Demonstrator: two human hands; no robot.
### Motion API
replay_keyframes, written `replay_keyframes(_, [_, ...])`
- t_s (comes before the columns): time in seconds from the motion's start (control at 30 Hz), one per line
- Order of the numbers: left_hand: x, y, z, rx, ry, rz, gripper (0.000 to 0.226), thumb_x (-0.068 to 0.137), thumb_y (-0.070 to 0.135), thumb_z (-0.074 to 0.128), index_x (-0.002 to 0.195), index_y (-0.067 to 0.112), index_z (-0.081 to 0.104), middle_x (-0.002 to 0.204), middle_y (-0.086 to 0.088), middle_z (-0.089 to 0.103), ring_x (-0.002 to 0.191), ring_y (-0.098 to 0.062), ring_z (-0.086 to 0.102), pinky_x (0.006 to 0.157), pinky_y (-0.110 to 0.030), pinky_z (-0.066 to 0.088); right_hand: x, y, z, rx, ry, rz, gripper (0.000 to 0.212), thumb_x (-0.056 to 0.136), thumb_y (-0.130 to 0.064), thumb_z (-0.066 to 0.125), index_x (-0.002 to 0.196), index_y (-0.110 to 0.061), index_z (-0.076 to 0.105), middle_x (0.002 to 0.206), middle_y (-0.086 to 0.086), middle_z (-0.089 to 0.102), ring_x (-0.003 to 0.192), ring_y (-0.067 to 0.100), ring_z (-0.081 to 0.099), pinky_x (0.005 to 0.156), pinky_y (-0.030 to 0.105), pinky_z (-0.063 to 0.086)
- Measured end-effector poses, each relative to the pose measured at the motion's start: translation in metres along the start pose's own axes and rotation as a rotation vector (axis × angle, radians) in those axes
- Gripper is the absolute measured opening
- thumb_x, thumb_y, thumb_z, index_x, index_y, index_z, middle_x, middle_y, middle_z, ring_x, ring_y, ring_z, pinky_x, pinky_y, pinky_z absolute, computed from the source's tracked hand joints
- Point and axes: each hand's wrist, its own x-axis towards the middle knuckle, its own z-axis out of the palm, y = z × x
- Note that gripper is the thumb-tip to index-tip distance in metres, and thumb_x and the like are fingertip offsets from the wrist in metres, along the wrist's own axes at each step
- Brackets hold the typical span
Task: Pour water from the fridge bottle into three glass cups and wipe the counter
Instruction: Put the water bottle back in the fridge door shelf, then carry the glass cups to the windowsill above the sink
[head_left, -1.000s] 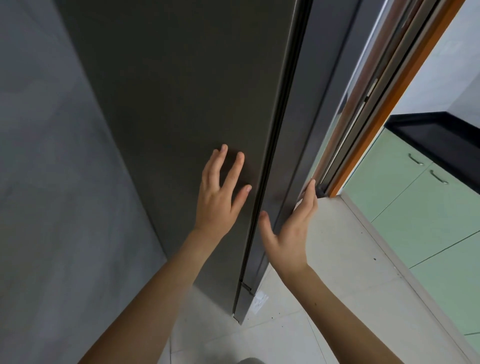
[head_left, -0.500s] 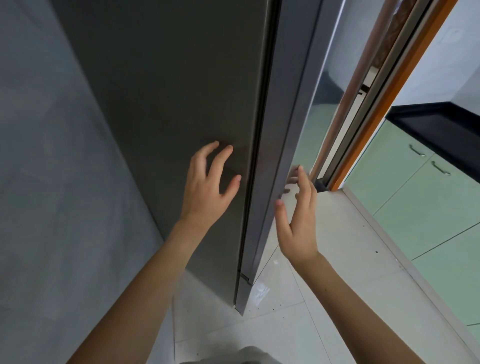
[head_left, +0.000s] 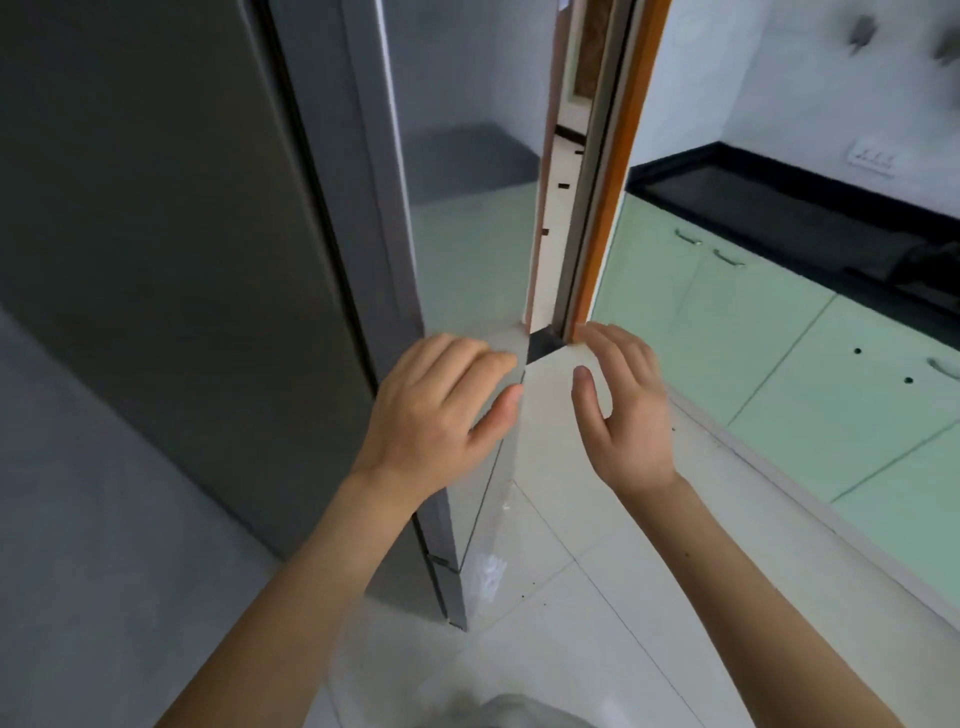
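At the fridge's near edge, the left hand (head_left: 441, 410) has its fingers bent over the corner of the grey fridge door (head_left: 171, 249), fingertips lying on the shiny side face, thumb spread below; whether they truly hook the door's lip or only rest there cannot be told. Just to the right, the right hand (head_left: 623, 405) hangs in the air, fingers loosely curved and parted, holding nothing and touching nothing. Farther right and beyond, an orange-edged door frame (head_left: 608, 208) rises, then pale green cabinets (head_left: 779, 332) under a dark counter (head_left: 779, 208). White floor tiles (head_left: 597, 545) lie near and below.

No bottle and no glass cups are in view; the bottle is presumably behind the door, which looks shut, so the task seems barely begun. Risks from here, as I judge them: fingertips slipping off the smooth metal if the pull starts with a shallow hold, or the door swinging out toward the idle right hand and the nearby frame.
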Motion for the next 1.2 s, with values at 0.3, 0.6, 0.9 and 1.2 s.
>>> replay_keyframes(0.3, [0.030, 0.063, 0.088, -0.338, -0.218, 0.128, 0.032, 0.094, 0.026, 0.056, 0.112, 0.002, 0.066, 0.107, -0.011, 0.066, 0.097, -0.028, 0.060, 0.084, -0.035, 0.046, -0.060, 0.036, -0.098, -0.310, 0.148, 0.272, 0.040, 0.097, -0.019, 0.047, 0.128, 0.003, 0.058, 0.128, 0.016, 0.060, 0.124, 0.036, 0.050, 0.102, 0.048, 0.042])
replay_keyframes(0.6, [0.049, 0.167, 0.154, -0.605, -0.497, 0.265, 0.046, 0.096, 0.031, 0.046, 0.131, 0.005, 0.057, 0.130, -0.012, 0.060, 0.119, -0.031, 0.056, 0.102, -0.042, 0.042, -0.144, 0.057, -0.197, -0.585, 0.219, 0.551, 0.044, 0.097, -0.025, 0.044, 0.133, -0.001, 0.056, 0.134, 0.015, 0.056, 0.128, 0.036, 0.047, 0.105, 0.049, 0.039])
replay_keyframes(0.9, [0.014, 0.311, 0.199, -0.740, -0.797, 0.344, 0.052, 0.097, 0.035, 0.034, 0.135, 0.007, 0.054, 0.132, -0.010, 0.059, 0.122, -0.030, 0.054, 0.104, -0.043, 0.042, -0.273, 0.076, -0.274, -0.702, 0.148, 0.945, 0.046, 0.097, -0.028, 0.047, 0.139, -0.010, 0.051, 0.141, 0.009, 0.053, 0.134, 0.035, 0.042, 0.108, 0.045, 0.035])
replay_keyframes(1.2, [-0.023, 0.452, 0.214, -0.847, -0.951, 0.483, 0.047, 0.094, 0.032, 0.038, 0.120, 0.001, 0.064, 0.112, -0.009, 0.067, 0.102, -0.030, 0.063, 0.086, -0.039, 0.051, -0.387, 0.079, -0.346, -0.675, 0.193, 1.234, 0.045, 0.098, -0.024, 0.051, 0.140, -0.010, 0.050, 0.143, 0.008, 0.051, 0.135, 0.034, 0.040, 0.109, 0.046, 0.036])
